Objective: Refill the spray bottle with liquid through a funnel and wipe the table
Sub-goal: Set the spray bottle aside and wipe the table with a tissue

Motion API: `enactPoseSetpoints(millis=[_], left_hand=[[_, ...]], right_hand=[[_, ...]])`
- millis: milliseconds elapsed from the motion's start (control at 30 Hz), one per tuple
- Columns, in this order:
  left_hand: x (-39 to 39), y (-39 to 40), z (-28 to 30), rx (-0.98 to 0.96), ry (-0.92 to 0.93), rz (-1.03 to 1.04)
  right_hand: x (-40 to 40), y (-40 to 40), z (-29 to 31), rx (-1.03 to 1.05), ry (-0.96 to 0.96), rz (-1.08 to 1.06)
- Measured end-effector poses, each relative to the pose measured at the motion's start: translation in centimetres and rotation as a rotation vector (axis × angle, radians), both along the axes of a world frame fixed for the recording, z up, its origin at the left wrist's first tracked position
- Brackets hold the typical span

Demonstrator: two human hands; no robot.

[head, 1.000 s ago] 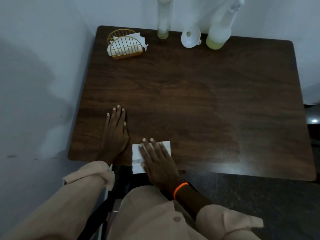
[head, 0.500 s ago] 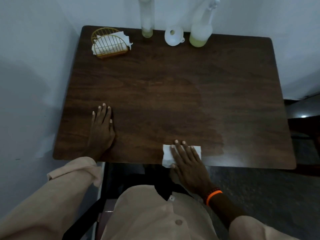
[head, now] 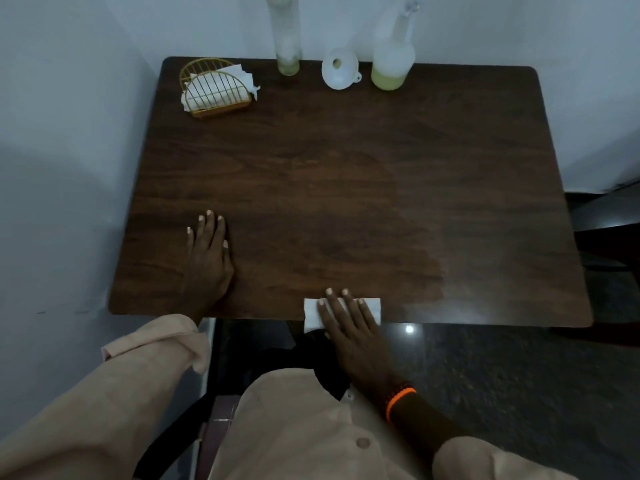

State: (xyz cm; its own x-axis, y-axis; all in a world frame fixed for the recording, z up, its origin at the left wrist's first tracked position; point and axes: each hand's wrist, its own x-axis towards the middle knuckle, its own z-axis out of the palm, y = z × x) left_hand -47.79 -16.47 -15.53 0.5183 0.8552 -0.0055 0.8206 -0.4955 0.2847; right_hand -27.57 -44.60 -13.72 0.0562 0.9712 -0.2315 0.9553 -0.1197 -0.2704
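I see my right hand [head: 349, 327] pressed flat, fingers spread, on a folded white paper napkin [head: 313, 315] at the near edge of the dark brown wooden table [head: 346, 174], its lower part overhanging. My left hand [head: 207, 261] lies flat and empty, well apart to its left.

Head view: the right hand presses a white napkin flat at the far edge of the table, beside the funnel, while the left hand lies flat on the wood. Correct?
Not quite. The head view shows the right hand pressing the white napkin at the near edge of the table, far from the funnel. The left hand does lie flat on the wood.
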Motion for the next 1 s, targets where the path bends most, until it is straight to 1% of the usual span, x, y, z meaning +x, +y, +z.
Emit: enactPoseSetpoints(millis=[67, 133, 200, 267, 367, 467, 567, 700, 867, 1000], left_hand=[[0.6, -1.9, 0.9, 0.02, 0.014, -0.092], [1.6, -5.6, 1.8, 0.049, -0.014, -0.338], [2.6, -10.5, 2.5, 0.056, -0.094, -0.594], [3.1, -14.9, 2.8, 0.044, -0.147, -0.711], [3.8, -17.9, 3.1, 0.07, -0.129, -0.706], [4.4, -17.2, 2.5, 0.117, -0.116, -0.674], [4.0, -16.5, 1.5, 0.133, -0.128, -0.687], [4.2, -16.0, 1.7, 0.167, -0.163, -0.689], [4.7, -15.8, 2.4, 0.149, -0.122, -0.719], [4.2, -16.3, 2.9, 0.118, -0.133, -0.733]], right_hand=[[-0.8, 0.0, -0.1, 0.015, 0.01, 0.002], [-0.9, 0.0, -0.1, 0.022, 0.017, -0.004], [-0.7, 0.1, 0.1, 0.034, 0.028, 0.001], [-0.5, 0.0, 0.2, 0.08, 0.052, 0.016], [0.4, -0.8, 0.1, 0.159, 0.079, 0.03], [2.0, -2.1, -0.5, 0.242, 0.016, 0.03], [3.7, -3.1, -0.9, 0.3, -0.047, -0.007], [4.4, -2.7, -0.6, 0.4, -0.075, 0.021], [4.8, -2.2, -0.2, 0.436, -0.055, 0.082], [4.6, -3.0, -0.1, 0.444, -0.052, 0.117]])
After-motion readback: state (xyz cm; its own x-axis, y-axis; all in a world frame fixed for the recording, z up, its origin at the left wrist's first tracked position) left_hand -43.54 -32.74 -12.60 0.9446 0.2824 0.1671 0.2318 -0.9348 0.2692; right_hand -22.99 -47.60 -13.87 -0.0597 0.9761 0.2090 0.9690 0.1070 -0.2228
